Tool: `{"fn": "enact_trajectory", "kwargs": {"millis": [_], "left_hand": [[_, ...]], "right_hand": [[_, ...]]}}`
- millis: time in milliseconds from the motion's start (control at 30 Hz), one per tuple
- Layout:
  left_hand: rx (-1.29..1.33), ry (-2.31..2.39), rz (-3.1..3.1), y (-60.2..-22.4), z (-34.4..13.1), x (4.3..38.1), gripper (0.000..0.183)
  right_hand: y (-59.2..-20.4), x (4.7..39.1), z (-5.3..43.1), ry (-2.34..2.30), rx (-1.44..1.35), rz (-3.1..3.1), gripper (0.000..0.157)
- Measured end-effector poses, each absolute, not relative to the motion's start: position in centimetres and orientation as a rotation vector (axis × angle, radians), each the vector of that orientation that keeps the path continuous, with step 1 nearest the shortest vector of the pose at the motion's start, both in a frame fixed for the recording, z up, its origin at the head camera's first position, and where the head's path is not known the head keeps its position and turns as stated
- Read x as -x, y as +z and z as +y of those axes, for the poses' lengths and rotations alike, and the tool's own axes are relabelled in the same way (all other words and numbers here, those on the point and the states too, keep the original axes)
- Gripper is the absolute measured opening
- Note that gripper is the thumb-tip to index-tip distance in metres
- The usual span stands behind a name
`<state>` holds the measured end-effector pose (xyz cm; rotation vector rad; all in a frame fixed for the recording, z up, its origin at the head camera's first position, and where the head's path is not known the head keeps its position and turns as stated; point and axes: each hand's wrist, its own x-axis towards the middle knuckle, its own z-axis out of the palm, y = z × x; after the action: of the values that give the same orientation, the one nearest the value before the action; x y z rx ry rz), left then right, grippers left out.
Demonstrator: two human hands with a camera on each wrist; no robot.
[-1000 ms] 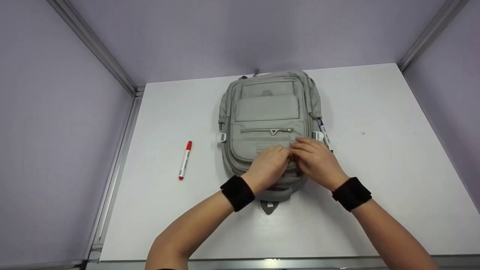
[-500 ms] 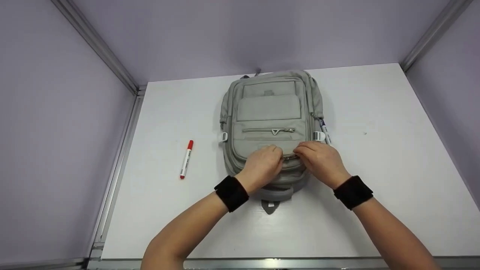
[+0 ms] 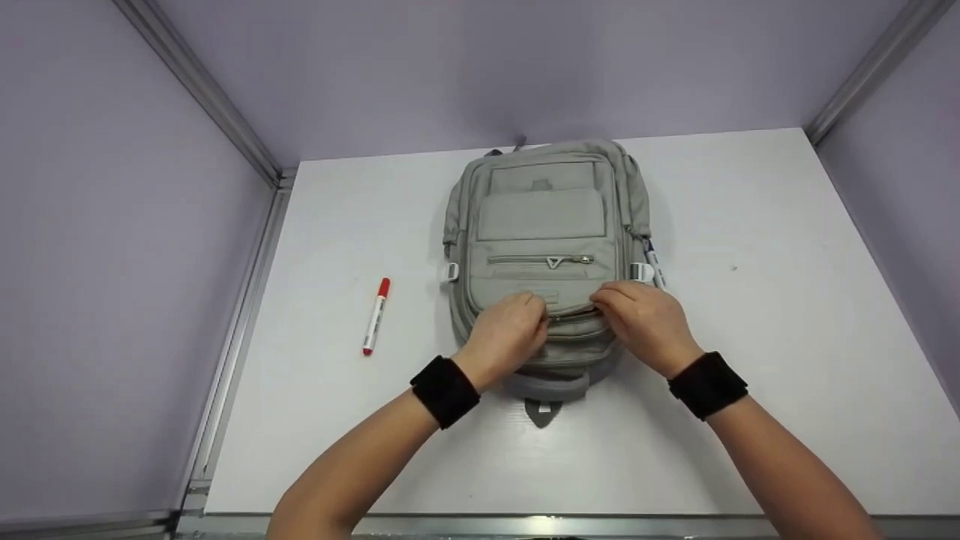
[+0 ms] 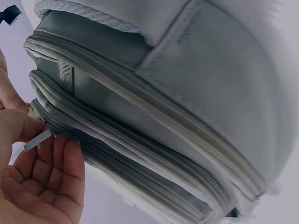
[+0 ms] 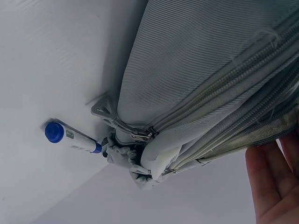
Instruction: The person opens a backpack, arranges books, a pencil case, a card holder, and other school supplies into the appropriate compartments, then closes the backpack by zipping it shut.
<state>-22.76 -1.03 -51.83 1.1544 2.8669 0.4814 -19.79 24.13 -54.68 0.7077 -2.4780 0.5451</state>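
A grey-green backpack lies front side up on the white table, its top handle toward me. My left hand is at the zipper along the front pocket's near edge. In the left wrist view, its thumb and fingers pinch a pale bar-shaped zipper pull. To its right, my right hand pinches the fabric at the right part of the same pocket edge. Between the hands a stretch of zipper shows a dark gap. The right fingertips are partly hidden behind the fabric.
A red-capped marker lies on the white table, left of the backpack. A blue-capped marker sticks out beside the backpack's right side. Purple panels stand around the back and sides.
My left hand has moved leftward along the pocket zipper, away from the right hand, and a gap along the zipper has widened. The right hand has shifted only slightly.
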Motion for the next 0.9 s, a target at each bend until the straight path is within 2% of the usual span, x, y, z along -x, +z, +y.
{"fn": "enact_trajectory", "kwargs": {"millis": [333,633,900], "left_hand": [[-1.176,0.54,2.923,-52.6,-3.6,22.8,0.004],[-1.207,0.54,2.991,-52.6,-4.5,22.7,0.004],[-1.218,0.534,2.992,-52.7,-4.3,22.6,0.005]], "right_hand": [[-54.5,19.9,24.0,0.552,-0.722,-2.487,0.014],[-54.1,20.6,21.0,0.576,-0.879,-2.451,0.026],[-52.9,21.6,18.0,0.473,-0.963,-2.56,0.013]]}}
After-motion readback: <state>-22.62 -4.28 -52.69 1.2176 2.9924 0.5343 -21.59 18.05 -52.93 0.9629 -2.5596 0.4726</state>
